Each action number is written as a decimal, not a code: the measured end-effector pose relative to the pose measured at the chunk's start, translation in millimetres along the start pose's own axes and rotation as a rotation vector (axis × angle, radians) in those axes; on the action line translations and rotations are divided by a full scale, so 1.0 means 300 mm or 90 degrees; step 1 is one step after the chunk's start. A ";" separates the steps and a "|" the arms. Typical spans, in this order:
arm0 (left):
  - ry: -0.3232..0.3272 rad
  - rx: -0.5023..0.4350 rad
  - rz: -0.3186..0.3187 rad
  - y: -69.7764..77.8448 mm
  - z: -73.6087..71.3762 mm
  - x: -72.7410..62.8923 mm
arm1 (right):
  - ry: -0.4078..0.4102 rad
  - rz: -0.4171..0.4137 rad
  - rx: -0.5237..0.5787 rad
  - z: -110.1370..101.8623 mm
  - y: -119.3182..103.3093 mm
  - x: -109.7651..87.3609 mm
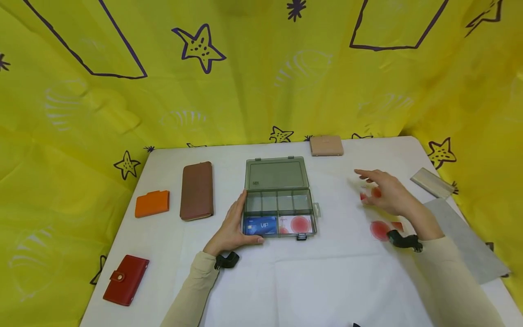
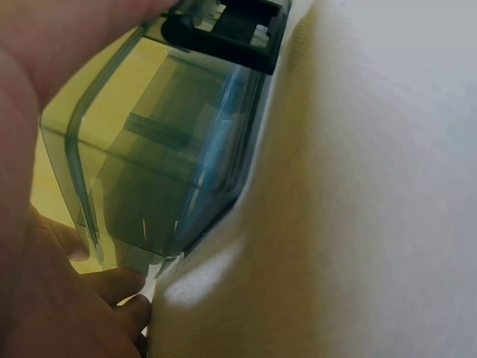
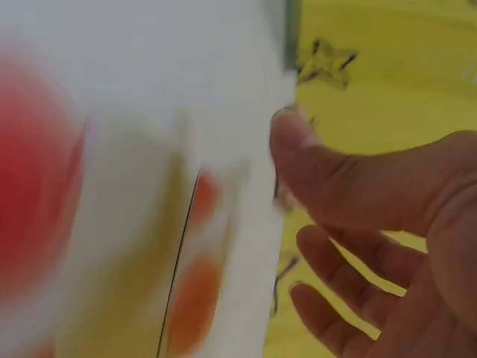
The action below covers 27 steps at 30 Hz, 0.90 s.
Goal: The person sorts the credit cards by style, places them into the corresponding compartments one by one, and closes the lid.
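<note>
A grey-green plastic box [image 1: 261,205] lies on the white table with its lid [image 1: 278,175] folded back. Its front row holds a blue VIP card [image 1: 261,225] and a white card with red circles [image 1: 297,224]. My left hand [image 1: 233,229] grips the box at its left side, thumb along the front edge. To the right, my right hand [image 1: 388,193] hovers over a red-and-white card [image 1: 375,192], its fingers spread and relaxed with nothing held. Another red-and-white card [image 1: 380,230] lies closer to me, partly beside the wrist strap.
On the left lie a brown wallet [image 1: 197,190], an orange card holder [image 1: 152,203] and a red snap wallet [image 1: 126,279]. A beige wallet [image 1: 326,146] rests at the back. A silver case [image 1: 433,182] and a grey flat sheet [image 1: 466,240] lie on the right.
</note>
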<state>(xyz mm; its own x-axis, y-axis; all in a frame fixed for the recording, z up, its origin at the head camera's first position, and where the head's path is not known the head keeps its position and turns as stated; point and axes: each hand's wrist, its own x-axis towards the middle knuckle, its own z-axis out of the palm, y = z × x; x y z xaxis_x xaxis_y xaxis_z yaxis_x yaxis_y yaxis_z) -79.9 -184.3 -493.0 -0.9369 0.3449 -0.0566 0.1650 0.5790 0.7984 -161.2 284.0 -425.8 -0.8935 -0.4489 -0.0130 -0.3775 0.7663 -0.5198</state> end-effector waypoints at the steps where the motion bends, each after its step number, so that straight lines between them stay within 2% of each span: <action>1: 0.000 -0.001 -0.001 0.000 0.000 0.000 | -0.019 0.020 -0.015 -0.015 0.032 -0.002; 5: 0.001 -0.002 -0.003 0.002 0.000 -0.002 | -0.057 0.048 -0.071 -0.044 0.139 -0.008; 9: 0.005 -0.005 0.000 0.003 0.000 -0.007 | -0.037 0.033 -0.079 -0.040 0.190 -0.012; 14: 0.010 -0.003 0.005 0.001 0.001 -0.011 | -0.008 0.012 -0.074 -0.024 0.207 -0.005; 22: 0.002 -0.004 -0.001 0.005 0.000 -0.004 | -0.025 0.062 -0.045 -0.029 0.211 0.001; 27: 0.003 0.000 0.003 0.006 -0.002 -0.005 | 0.019 0.067 -0.018 -0.013 0.213 -0.010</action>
<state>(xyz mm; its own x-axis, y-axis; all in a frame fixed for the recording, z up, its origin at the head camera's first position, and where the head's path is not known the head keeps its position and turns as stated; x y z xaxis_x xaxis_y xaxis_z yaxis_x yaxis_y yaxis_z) -78.6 -184.2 -491.2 -0.9378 0.3435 -0.0504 0.1686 0.5775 0.7988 -183.5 336.2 -455.5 -0.9349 -0.3526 -0.0409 -0.2880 0.8209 -0.4932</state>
